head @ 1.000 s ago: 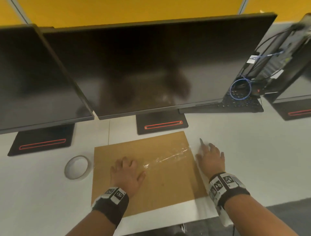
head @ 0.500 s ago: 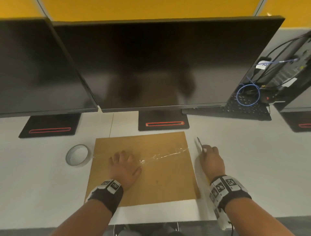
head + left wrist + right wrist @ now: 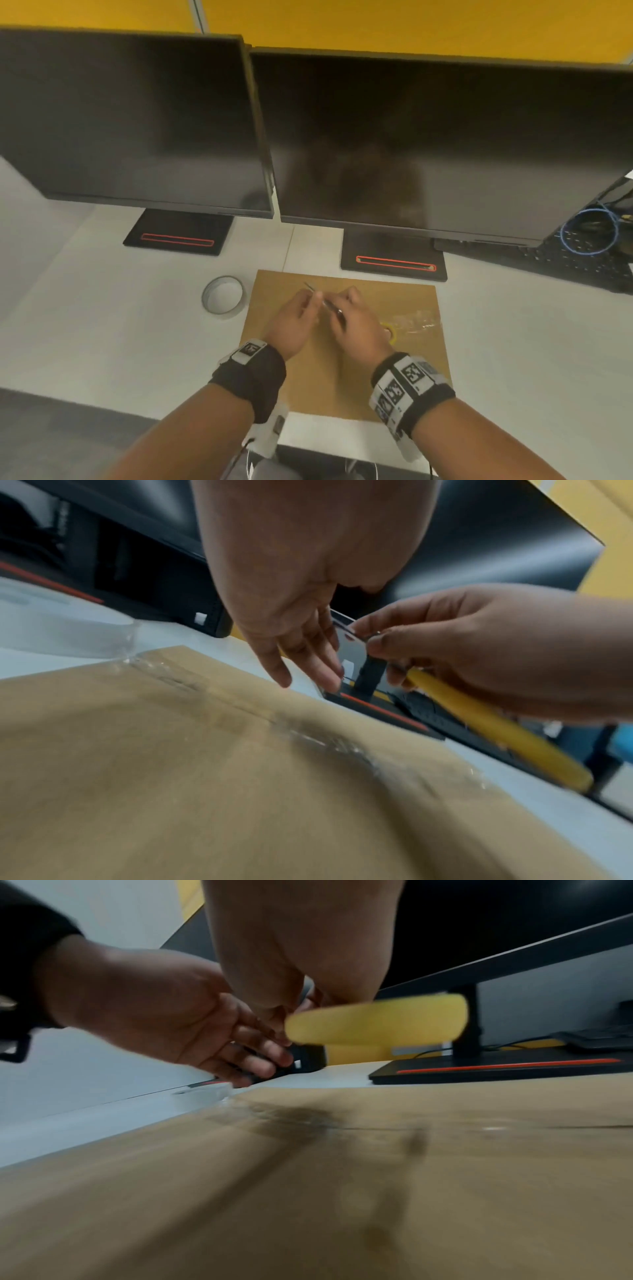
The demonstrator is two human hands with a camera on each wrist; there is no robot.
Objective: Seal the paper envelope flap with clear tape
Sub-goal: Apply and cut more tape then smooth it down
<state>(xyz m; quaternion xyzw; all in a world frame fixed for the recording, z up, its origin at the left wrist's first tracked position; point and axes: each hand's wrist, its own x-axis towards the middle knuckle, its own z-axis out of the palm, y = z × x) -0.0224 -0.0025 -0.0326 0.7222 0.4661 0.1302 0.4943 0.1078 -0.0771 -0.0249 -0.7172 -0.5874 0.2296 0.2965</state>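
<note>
A brown paper envelope (image 3: 342, 377) lies flat on the white desk, with a wrinkled strip of clear tape (image 3: 414, 320) running across it. The tape roll (image 3: 224, 297) rests just beyond its left edge. Above the envelope's far half, my right hand (image 3: 356, 318) grips yellow-handled scissors (image 3: 390, 334) whose thin blades point up and to the left. My left hand (image 3: 310, 301) hovers beside the blades with its fingers (image 3: 318, 669) nearly straight against them. In the right wrist view the yellow handle (image 3: 377, 1018) is blurred.
Two dark monitors (image 3: 428, 144) on black stands (image 3: 394, 263) stand right behind the envelope. A black keyboard (image 3: 565, 260) and a coil of blue cable (image 3: 589, 233) lie at the far right. The desk's front edge (image 3: 325, 435) runs close under my wrists.
My right hand took the scissors from the desk right of the envelope and carried them left over it. My left hand lifted off the envelope and met the blades.
</note>
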